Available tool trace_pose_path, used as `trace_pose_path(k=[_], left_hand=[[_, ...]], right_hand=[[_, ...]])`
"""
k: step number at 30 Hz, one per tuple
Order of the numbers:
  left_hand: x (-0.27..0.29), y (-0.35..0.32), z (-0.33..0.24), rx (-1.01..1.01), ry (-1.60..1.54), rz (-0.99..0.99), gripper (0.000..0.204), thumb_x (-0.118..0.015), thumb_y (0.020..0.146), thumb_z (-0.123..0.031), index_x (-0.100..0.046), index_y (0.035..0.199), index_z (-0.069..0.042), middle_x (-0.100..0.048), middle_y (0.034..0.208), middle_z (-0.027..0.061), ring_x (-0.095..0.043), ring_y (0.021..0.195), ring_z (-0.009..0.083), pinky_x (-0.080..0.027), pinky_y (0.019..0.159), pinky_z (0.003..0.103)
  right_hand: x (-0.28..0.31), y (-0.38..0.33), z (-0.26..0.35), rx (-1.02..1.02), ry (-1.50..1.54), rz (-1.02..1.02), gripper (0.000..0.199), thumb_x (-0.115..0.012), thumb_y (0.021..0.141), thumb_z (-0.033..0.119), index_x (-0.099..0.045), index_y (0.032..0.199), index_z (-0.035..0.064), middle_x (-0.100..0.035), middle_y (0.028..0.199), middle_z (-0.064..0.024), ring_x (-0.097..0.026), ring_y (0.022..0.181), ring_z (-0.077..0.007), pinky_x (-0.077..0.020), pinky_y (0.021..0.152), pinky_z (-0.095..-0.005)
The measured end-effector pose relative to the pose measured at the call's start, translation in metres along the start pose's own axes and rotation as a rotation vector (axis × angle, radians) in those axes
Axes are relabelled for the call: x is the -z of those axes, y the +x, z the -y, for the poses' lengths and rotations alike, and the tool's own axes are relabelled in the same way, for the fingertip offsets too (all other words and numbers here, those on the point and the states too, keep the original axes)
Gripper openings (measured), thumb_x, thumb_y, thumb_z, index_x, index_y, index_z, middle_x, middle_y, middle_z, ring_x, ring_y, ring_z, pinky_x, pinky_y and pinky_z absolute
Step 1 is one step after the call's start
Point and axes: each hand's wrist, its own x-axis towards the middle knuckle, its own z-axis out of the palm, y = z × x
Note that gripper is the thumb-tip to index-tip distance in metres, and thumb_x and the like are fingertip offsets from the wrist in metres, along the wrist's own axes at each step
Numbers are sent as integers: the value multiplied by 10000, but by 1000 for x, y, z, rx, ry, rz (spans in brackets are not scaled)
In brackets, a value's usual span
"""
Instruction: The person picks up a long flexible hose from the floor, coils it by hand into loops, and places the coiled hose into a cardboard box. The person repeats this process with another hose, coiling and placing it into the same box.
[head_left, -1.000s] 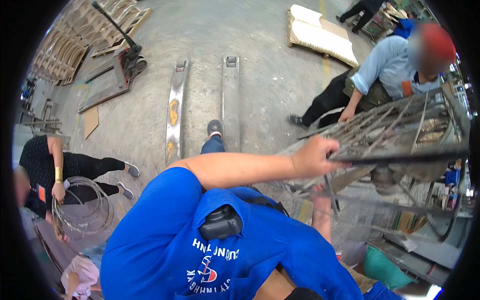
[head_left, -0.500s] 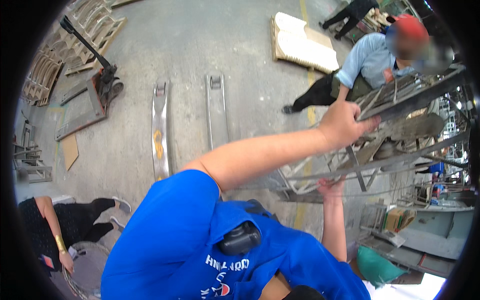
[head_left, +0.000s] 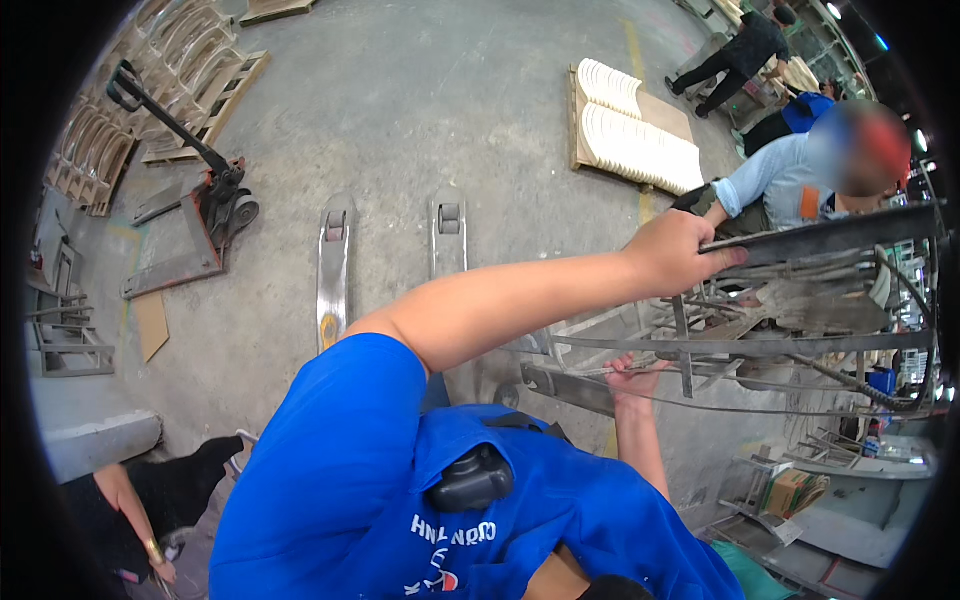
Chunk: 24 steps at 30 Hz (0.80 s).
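At about eight o'clock we have a co-worker in black, and at nine a flat brown sheet leaning or lying near the foot of a pallet jack, which stands between nine and ten. Stacked curved pieces sit on pallets towards ten. Nearer the middle, two metal forks show: the left fork towards ten, the right fork towards eleven. Between one and two lie ribbed cream pieces on a pallet.

Our right hand, towards four, is palm up with fingers curled near the thin rods of a metal frame; we cannot tell whether it grips or only touches them. Our left hand, reaching across to between two and three, is closed on the end of the frame's dark upper bar.

The frame spreads around three o'clock. As we judge it, the hold is made, at least on the left, and letting go is not yet done; what bears the frame's weight is hidden. Beyond it, near two, is a co-worker in light blue, whose contact with the frame we cannot make out. A cardboard box sits at four.
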Motion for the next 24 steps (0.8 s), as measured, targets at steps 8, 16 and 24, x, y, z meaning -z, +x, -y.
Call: trace_pose_path(k=[8, 16, 24], left_hand=[[82, 105, 46, -94, 41, 6, 553, -629, 761, -516, -568, 573, 1, -511, 523, 181, -506, 484, 328, -393, 481, 378], [157, 183, 101, -50, -80, 15, 580, -573, 795, -530, -580, 571, 5, -545, 540, 184, -536, 510, 335, -410, 506, 404], [254, 257, 146, -50, 0, 79, 546, -569, 835, -473, -605, 635, 34, -503, 503, 169, -466, 461, 220, -379, 488, 358]], right_hand=[[-135, 51, -12, 102, 86, -105, 799, -177, 685, 861, -422, 585, 107, -354, 468, -14, -317, 420, -181, -355, 557, -347], [-232, 114, -25, 37, 239, -140, 743, -220, 739, 814, -402, 610, 106, -352, 497, -18, -328, 441, -179, -371, 537, -352], [-340, 173, -43, 104, 141, -135, 748, -199, 728, 826, -371, 645, 103, -324, 515, -13, -301, 455, -180, -370, 567, -357]])
